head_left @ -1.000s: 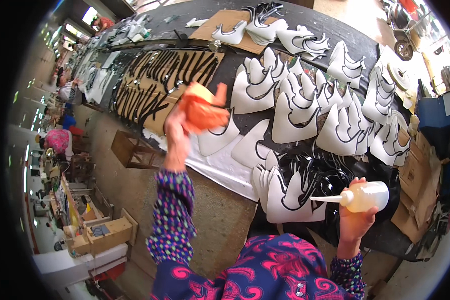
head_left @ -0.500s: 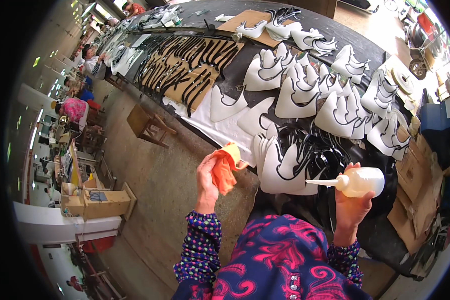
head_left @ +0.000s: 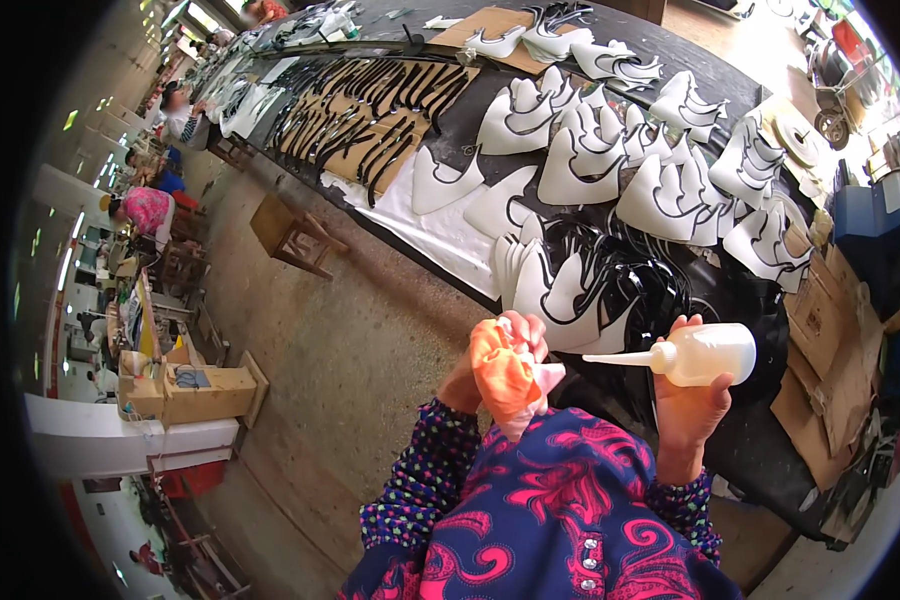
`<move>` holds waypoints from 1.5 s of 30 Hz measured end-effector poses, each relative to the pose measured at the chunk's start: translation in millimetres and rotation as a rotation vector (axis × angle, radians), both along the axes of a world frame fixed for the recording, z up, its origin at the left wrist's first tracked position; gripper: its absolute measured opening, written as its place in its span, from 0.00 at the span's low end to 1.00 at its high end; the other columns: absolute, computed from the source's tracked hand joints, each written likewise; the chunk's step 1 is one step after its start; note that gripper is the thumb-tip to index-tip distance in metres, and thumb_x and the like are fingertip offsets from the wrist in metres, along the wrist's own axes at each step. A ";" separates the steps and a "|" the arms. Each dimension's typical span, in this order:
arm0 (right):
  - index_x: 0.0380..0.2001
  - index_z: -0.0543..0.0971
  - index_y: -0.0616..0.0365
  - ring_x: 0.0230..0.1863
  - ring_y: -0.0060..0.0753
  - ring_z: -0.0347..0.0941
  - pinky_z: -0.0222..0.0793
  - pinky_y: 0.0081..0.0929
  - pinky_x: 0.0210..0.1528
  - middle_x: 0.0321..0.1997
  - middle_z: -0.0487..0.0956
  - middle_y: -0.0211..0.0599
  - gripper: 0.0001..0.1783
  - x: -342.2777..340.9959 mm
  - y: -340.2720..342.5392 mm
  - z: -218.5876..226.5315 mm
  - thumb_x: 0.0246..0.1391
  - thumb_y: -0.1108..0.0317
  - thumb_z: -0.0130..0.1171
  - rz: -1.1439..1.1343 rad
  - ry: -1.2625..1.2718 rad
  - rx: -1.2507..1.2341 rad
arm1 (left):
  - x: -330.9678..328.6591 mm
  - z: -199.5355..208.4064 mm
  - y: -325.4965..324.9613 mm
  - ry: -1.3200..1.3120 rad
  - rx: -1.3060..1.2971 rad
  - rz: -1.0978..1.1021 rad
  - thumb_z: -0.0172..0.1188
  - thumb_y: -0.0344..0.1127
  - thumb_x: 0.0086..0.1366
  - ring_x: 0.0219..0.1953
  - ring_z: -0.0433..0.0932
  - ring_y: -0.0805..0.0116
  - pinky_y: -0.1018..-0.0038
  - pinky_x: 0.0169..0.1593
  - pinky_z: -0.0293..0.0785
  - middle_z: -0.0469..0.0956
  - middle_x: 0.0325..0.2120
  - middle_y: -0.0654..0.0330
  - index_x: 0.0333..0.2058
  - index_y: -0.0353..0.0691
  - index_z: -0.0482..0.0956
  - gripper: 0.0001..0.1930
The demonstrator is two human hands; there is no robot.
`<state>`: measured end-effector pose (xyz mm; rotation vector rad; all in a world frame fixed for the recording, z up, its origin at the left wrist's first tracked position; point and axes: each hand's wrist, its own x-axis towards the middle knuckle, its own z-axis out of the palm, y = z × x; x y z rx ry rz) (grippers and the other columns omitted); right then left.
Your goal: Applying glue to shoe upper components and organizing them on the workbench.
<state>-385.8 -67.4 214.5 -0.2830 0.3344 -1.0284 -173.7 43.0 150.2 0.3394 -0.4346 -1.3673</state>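
Note:
My left hand [head_left: 523, 330] grips a crumpled orange cloth [head_left: 506, 372] in front of my chest, its fingers curled over the top. My right hand [head_left: 686, 408] is closed around a translucent squeeze bottle [head_left: 712, 354] lying on its side in the palm. The bottle holds a pale liquid, and its long thin nozzle [head_left: 618, 358] points left toward the cloth; a small gap shows between them. Just beyond both hands, a stack of white curved pieces [head_left: 570, 300] with black edging stands on the dark table, beside a heap of glossy black strips [head_left: 660, 275].
More white edged pieces [head_left: 580, 160] cover the table [head_left: 450, 85]. Black strips [head_left: 370, 120] lie in rows on cardboard. Flattened cardboard [head_left: 820, 370] leans at the right. A wooden stool [head_left: 292, 235] stands left of the table, and people [head_left: 148, 210] sit farther off at the left.
My left hand has brought the orange cloth right and slightly down, close to the nozzle tip, and turned over. The bottle has shifted slightly left. The view has moved a little.

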 end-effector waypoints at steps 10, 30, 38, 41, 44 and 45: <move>0.52 0.63 0.56 0.59 0.47 0.58 0.54 0.52 0.58 0.55 0.65 0.42 0.39 -1.7 18.9 5.6 0.31 0.67 0.64 0.117 -0.036 -0.053 | -13.4 22.2 18.0 -0.204 0.147 -0.091 0.55 0.34 0.59 0.26 0.71 0.76 0.81 0.29 0.70 0.71 0.24 0.63 0.33 0.39 0.66 0.08; 0.50 0.64 0.59 0.57 0.49 0.60 0.57 0.49 0.57 0.52 0.67 0.44 0.38 10.1 28.5 -13.5 0.29 0.71 0.63 0.231 0.047 -0.026 | -15.6 32.3 34.3 -1.137 0.741 0.337 0.56 0.36 0.58 0.23 0.68 0.81 0.82 0.27 0.65 0.70 0.20 0.66 0.27 0.36 0.70 0.09; 0.50 0.63 0.62 0.56 0.49 0.61 0.57 0.45 0.58 0.52 0.66 0.47 0.38 16.5 25.5 -33.9 0.30 0.71 0.64 0.234 0.144 0.010 | -44.7 28.3 45.8 -0.212 0.850 0.276 0.48 0.37 0.62 0.43 0.72 0.72 0.75 0.48 0.67 0.73 0.40 0.60 0.44 0.40 0.71 0.14; 0.51 0.62 0.62 0.57 0.49 0.60 0.55 0.46 0.59 0.52 0.66 0.47 0.38 17.4 28.2 -40.4 0.31 0.71 0.64 0.278 0.202 -0.024 | -56.5 17.3 52.5 -0.108 0.838 0.297 0.44 0.35 0.63 0.45 0.71 0.70 0.73 0.49 0.67 0.71 0.42 0.61 0.46 0.40 0.66 0.13; 0.51 0.62 0.63 0.56 0.48 0.61 0.56 0.45 0.58 0.51 0.66 0.47 0.39 24.0 31.4 -34.3 0.30 0.70 0.65 0.309 0.222 0.018 | -69.8 0.9 50.5 -0.330 0.764 0.418 0.43 0.38 0.65 0.42 0.70 0.70 0.74 0.48 0.67 0.69 0.39 0.61 0.43 0.39 0.64 0.11; 0.51 0.62 0.63 0.56 0.48 0.61 0.56 0.45 0.58 0.51 0.66 0.47 0.39 25.8 30.0 -34.0 0.30 0.70 0.65 0.312 0.218 0.015 | -71.6 -3.7 50.3 -0.487 0.755 0.504 0.43 0.38 0.66 0.41 0.70 0.69 0.74 0.48 0.67 0.69 0.39 0.60 0.43 0.38 0.62 0.11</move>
